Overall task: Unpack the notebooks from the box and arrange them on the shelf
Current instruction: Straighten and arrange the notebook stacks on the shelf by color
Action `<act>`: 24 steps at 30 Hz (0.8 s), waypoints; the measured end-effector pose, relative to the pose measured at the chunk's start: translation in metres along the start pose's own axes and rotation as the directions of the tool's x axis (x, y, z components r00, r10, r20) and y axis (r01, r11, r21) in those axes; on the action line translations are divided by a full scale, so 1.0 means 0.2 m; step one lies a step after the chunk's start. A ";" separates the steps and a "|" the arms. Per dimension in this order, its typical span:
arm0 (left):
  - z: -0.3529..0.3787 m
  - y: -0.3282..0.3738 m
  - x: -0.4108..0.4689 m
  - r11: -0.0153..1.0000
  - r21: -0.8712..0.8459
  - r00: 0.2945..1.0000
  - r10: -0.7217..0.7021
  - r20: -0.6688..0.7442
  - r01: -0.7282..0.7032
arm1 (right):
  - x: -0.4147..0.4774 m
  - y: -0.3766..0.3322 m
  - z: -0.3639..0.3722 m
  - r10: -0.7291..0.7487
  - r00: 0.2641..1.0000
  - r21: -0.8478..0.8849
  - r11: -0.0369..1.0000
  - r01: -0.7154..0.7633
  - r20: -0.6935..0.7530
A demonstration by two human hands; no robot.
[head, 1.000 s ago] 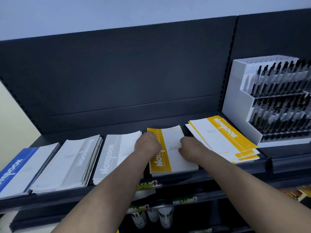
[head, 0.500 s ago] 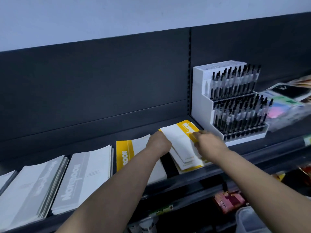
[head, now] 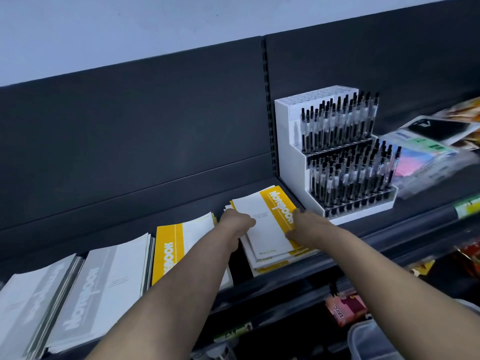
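Both hands on the yellow notebook stack (head: 267, 229). Left hand (head: 237, 224): fingers curled together over the stack's left edge, knuckles up. Right hand (head: 307, 226): fingers curled onto the yellow-band edge, thumb along the near side. Fingertips are mostly hidden under the hands, so I can't tell how far they wrap.

The stack lies flat between my hands on the dark shelf (head: 415, 224), fanned a bit, lower copies sticking out toward me. "Notebook" lettering runs just beside my right fingers.

Left of my left fingers: second yellow stack (head: 179, 245), partly under my left forearm. Further left, two grey notebook stacks (head: 104, 289), side by side, all flat on the same shelf.

Just past my right fingers: white stepped pen display (head: 291, 152), two tiers of black-capped pens, standing upright on the shelf, near the stack but not touching as far as I can see. Beyond it, blurred plastic-wrapped packets (head: 426, 152).

Beyond my fingertips: dark grey back panel (head: 130, 139) with a slotted upright (head: 270, 107). Pale wall (head: 181, 19) above it.

Below my wrists: lower shelf level with price tags on the rail, a red pack (head: 345, 307) and a clear plastic container (head: 371, 341). Too dim for more.
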State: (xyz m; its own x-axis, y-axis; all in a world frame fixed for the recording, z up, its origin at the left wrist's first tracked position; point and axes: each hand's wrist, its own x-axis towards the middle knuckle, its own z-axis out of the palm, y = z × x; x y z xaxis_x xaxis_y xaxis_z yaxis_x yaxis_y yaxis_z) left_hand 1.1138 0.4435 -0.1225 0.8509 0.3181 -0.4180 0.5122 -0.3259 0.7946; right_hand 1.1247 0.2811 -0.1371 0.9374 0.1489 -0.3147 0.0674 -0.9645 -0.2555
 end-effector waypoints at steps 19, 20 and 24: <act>0.03 0.04 0.04 0.996 -0.088 1.000 -0.019 0.004 0.019 | 0.00 0.00 0.03 0.024 1.000 0.061 0.998 -0.025 0.010; 0.03 0.03 0.03 0.996 -0.088 1.000 -0.010 0.008 0.011 | 0.00 0.01 0.03 0.025 1.000 0.067 0.997 -0.026 0.011; 0.02 0.00 0.00 0.979 -0.204 1.000 0.022 -0.002 -0.022 | -0.01 0.03 0.01 -0.020 1.000 0.210 0.977 0.023 -0.016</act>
State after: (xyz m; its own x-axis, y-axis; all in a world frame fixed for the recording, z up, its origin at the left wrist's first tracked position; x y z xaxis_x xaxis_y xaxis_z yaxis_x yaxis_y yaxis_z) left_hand 1.1144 0.4411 -0.1244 0.8617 0.3126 -0.3997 0.4589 -0.1441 0.8767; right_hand 1.1234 0.2755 -0.1397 0.9414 0.1642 -0.2946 0.0153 -0.8933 -0.4492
